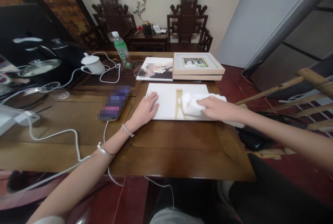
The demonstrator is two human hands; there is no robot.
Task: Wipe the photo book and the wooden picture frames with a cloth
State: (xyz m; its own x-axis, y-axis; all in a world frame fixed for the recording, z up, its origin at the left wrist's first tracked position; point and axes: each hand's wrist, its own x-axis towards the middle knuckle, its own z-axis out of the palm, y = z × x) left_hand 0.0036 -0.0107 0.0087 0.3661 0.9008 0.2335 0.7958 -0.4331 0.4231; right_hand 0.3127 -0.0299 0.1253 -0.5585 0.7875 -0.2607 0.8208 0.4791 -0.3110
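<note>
A flat white board with a tan bear-like figure on it lies near the front of the wooden table. My left hand rests flat on its left end, fingers stretched out. My right hand grips a bunched white cloth and presses it against the right half of the board. The cloth covers part of the surface there, and a loose end hangs past the right edge. Just behind the board lie a photo panel and a stack of light wood picture frames.
Left of the board, a phone lies with a white cable attached. Farther back stand a green-labelled bottle, a white lidded cup and a dark pot. Cables snake over the table's left side. A wooden chair stands at right.
</note>
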